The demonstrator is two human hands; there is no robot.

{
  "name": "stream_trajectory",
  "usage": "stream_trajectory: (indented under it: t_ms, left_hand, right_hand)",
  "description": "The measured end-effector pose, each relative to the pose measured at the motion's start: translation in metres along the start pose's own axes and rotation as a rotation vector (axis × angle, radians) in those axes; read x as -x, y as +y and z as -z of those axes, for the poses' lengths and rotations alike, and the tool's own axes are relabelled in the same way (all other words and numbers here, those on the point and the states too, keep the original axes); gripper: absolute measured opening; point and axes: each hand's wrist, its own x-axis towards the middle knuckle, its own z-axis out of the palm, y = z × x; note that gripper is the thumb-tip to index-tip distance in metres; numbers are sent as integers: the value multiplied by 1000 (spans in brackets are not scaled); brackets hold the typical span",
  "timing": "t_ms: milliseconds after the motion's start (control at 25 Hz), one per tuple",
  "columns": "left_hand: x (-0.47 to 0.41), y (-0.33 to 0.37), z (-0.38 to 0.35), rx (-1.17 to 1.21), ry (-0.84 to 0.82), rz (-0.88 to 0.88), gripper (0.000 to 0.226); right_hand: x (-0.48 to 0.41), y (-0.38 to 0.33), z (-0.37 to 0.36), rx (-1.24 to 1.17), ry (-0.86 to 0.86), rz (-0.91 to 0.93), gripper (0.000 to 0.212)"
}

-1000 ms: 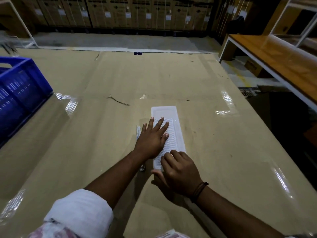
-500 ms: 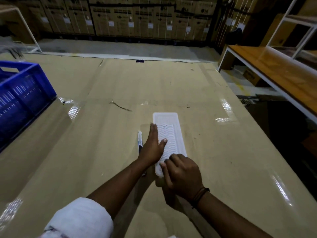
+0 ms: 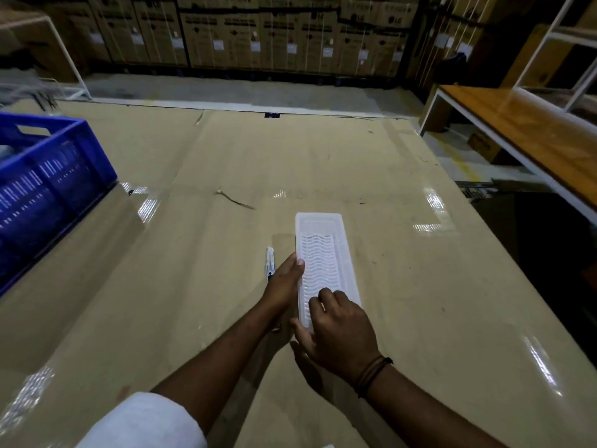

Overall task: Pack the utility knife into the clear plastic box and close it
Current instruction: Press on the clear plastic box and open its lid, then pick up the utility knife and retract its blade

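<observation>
1. Both hands are set on the box (image 3: 326,263), which lies flat on the table (image 3: 403,286) with its long axis running away from the camera.
2. At the box's left edge the left hand (image 3: 284,286) is laid alongside it, fingers together and stretched forward, with the thumb (image 3: 298,265) hooked over the rim; the edge is pinched lightly rather than gripped in a fist.
3. Over the near end of the box the right hand (image 3: 339,331) is curled, its bent fingers (image 3: 326,297) pressed on the wavy-ribbed lid and its thumb tucked against the near left corner. Whether the lid is being lifted or pressed cannot be told.
4. A dark cord band (image 3: 371,373) is worn on the right wrist, and a rolled white sleeve (image 3: 142,421) is seen on the left arm.
5. Just left of the box, beside the left hand, the knife (image 3: 270,263) is seen lying on the table, outside the box, parallel to it; its near end is hidden by the hand.
6. Far to the left a blue crate (image 3: 48,189) is placed on the table, well apart from the box.
7. To the right a wooden bench (image 3: 523,124) is seen, and stacked cartons (image 3: 258,30) are lined up along the back.
</observation>
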Motion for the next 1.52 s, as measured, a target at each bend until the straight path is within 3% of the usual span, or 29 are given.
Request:
stream_trajectory:
  t_ms: [320,480,680,760,960,1080,1160,1320,1520]
  left_hand:
    - [8,6,-6,100,40,74,40]
    - [7,7,-5,-35,39,22,27]
    - [5,2,-2,-165,-58,-37,43]
    - [5,1,-2,-175,-52,-50,42]
    - [2,-3,-3,-164,-56,-84,41]
    - [1,-5,-2,-158,-54,-90,39]
    - [2,-5,-2,-162,-58,-64,39]
    - [4,-4,0,-151,-62,-21,38]
    - [11,2,-2,-153,-60,-23,35]
  right_hand:
    - [-3,7,11,-201,108,-113,32]
    - [0,23,22,-365,222,-168,29]
    - [16,52,33,-659,423,-410,23]
    - [27,64,29,-743,468,-568,21]
    - [52,92,3,-1192,448,-1249,23]
    - [59,98,-8,-1410,499,-1481,20]
    - [63,100,-14,-1331,515,-1516,17]
    - [68,97,-16,-876,338,-1336,15]
    - [63,92,-16,-722,247,-1195,20]
